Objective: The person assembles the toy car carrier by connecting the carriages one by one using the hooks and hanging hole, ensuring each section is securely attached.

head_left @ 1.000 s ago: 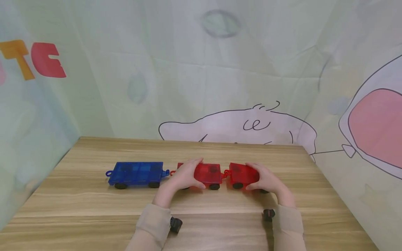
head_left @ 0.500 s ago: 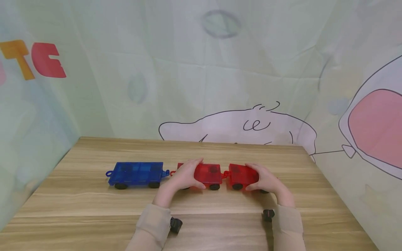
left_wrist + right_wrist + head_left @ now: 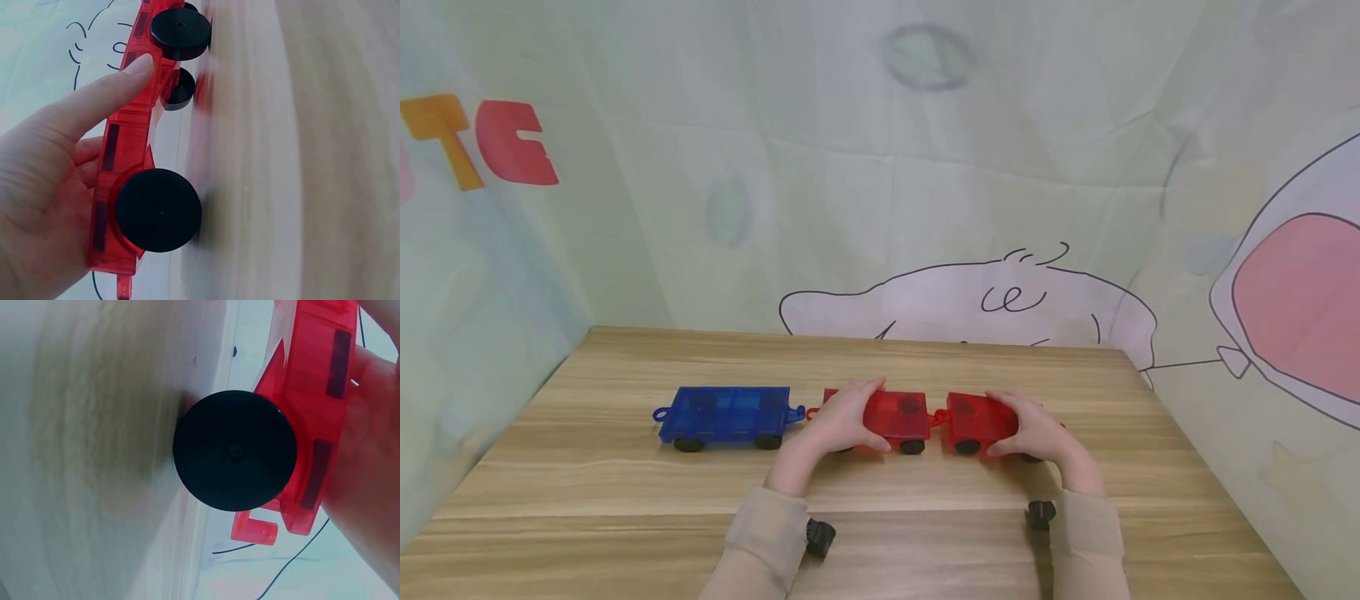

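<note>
Two see-through red toy train cars with black wheels stand in line on the table. My left hand (image 3: 841,423) grips the middle red car (image 3: 898,414), thumb on its near side and fingers over the far side. The right-hand red car (image 3: 977,417) is held the same way by my right hand (image 3: 1039,430). Between the two, the red couplings (image 3: 938,417) meet; the head view is too small to tell how they engage. A free hook (image 3: 255,530) shows at the right car's outer end. To the left stands a blue car (image 3: 730,412), its hook close to the middle car's ring.
The wood-grain table (image 3: 625,492) reaches back to a printed cloth backdrop (image 3: 820,167), with another cloth panel on either side. A black wrist device (image 3: 820,537) sits by the left cuff and a second one (image 3: 1041,514) by the right.
The right-hand red car has shifted slightly left and its coupling has levelled against the middle car's. My left hand, the middle car and the blue car have stayed in place.
</note>
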A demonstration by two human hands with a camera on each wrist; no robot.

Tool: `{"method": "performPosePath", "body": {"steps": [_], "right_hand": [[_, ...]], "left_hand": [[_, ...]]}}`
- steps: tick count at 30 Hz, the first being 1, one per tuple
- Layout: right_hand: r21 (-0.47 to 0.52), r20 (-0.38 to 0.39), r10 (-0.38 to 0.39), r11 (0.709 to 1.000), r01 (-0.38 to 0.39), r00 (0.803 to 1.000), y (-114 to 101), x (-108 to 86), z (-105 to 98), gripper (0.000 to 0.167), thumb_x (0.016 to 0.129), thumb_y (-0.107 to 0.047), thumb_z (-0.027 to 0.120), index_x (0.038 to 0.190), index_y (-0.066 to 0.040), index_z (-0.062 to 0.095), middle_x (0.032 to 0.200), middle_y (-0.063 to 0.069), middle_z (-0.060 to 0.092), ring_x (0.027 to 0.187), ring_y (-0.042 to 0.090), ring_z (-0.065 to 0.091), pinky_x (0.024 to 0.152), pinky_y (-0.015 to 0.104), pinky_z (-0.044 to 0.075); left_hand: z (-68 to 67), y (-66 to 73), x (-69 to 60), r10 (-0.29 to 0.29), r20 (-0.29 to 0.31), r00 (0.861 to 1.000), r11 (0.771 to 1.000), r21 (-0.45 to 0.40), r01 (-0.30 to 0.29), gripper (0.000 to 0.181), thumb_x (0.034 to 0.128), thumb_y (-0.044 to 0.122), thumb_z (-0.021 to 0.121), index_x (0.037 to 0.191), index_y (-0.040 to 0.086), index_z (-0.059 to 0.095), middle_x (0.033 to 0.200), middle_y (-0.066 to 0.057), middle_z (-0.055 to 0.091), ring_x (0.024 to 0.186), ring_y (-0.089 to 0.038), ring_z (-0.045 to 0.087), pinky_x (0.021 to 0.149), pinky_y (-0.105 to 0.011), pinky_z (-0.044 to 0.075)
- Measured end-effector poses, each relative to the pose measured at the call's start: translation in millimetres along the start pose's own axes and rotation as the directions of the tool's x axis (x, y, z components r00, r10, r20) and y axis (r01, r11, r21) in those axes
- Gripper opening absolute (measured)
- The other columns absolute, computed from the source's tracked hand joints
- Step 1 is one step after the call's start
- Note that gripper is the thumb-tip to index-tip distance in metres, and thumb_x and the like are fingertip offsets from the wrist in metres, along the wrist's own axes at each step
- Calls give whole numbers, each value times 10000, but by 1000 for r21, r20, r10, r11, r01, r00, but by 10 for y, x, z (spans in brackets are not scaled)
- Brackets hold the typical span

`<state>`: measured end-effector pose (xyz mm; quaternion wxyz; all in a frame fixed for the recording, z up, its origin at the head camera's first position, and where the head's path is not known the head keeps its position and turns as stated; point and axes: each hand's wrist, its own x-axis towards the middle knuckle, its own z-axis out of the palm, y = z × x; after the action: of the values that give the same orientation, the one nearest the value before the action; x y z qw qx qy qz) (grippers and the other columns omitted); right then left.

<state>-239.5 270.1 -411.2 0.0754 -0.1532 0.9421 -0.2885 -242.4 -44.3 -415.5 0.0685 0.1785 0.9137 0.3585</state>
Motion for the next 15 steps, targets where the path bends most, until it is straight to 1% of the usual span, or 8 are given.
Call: {"method": "performPosePath", "body": {"steps": [6, 15], "right_hand": [[-15, 2, -7, 1000, 7, 1000, 1, 11, 10, 859, 696, -217, 834, 1431, 9, 451, 1439, 267, 450, 1273, 435, 448, 1021, 605, 423], [-12, 15, 9, 1000, -8, 1000, -7, 12, 4, 854, 701, -189, 837, 1432, 12, 445, 1434, 267, 449, 1249, 425, 451, 979, 593, 463]], "left_hand": [[-1, 7, 2, -11, 4, 1000, 1000, 2, 11, 967, 677, 243, 896, 1484, 55, 397, 1451, -132, 499, 1326, -328, 451, 1058, -566, 428], [1, 6, 0, -9, 5, 1000, 1000, 1, 9, 968, 677, 241, 896, 1486, 59, 396, 1449, -132, 502, 1319, -326, 459, 1059, -561, 429]]}}
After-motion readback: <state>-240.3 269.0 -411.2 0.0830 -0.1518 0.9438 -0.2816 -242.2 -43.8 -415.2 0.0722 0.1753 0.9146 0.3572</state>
